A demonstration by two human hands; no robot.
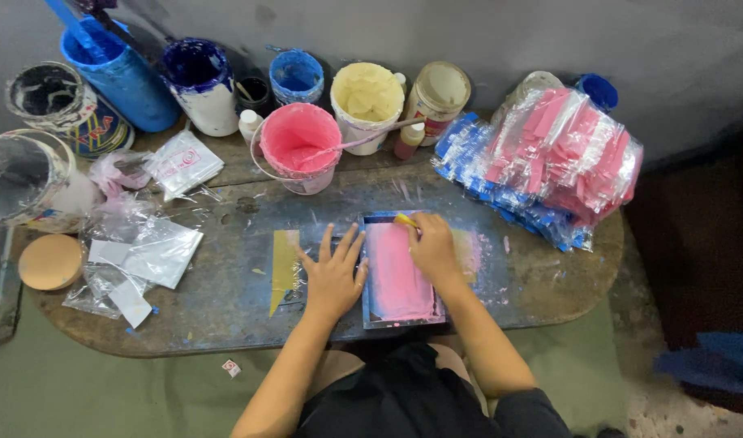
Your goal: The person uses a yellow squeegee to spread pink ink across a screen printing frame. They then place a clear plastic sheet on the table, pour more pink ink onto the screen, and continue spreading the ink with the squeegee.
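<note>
A small rectangular printing frame (397,276), smeared with pink paint, lies flat on the paint-stained table (225,300). My right hand (432,247) is closed on a small yellow scraper (405,219) at the frame's far end. My left hand (332,276) lies flat with fingers spread on the table, pressing against the frame's left edge. A yellow strip (284,264) lies just left of that hand.
Behind the frame stand a pink paint bucket (300,146) with a stick in it, a cream paint bucket (367,101) and several blue paint tubs (197,81). Stacked pink and blue plastic packets (558,162) fill the right. Clear plastic bags (148,251) lie at the left.
</note>
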